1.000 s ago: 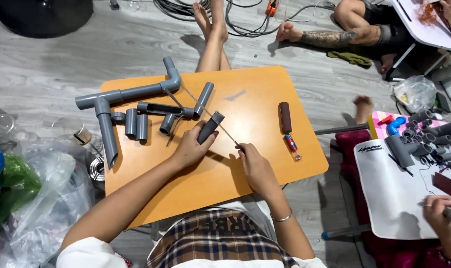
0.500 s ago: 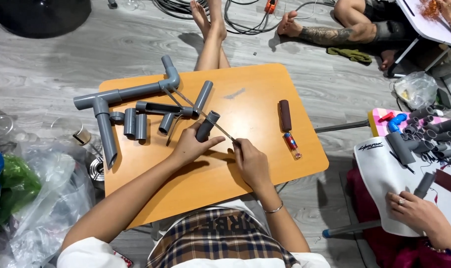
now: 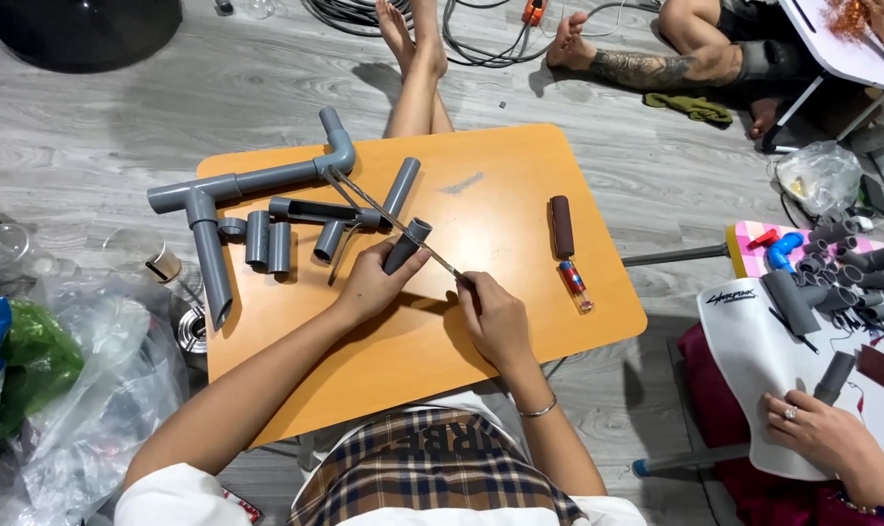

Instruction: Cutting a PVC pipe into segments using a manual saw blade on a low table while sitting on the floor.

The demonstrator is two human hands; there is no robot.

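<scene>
My left hand [image 3: 374, 282] grips a short dark grey pipe piece [image 3: 409, 244] over the orange table [image 3: 481, 321]. My right hand [image 3: 496, 317] holds the handle end of a thin metal hacksaw [image 3: 384, 216], whose blade runs up and left across the pipe piece. Behind the blade lies a grey pipe assembly with an elbow and tee [image 3: 247, 185]. Several short grey pipe pieces [image 3: 267, 242] rest beside it on the table's left part.
A brown cylinder [image 3: 562, 226] and a small red and blue tube [image 3: 576, 283] lie on the table's right part. Another person's hand [image 3: 817, 433] holds a pipe over a white board with grey fittings [image 3: 831, 282]. Plastic bags [image 3: 62, 390] crowd the left floor.
My hands and the saw stay almost in place; the right hand has drawn slightly toward me along the blade line. The other person's hand has moved onto the white board at right.
</scene>
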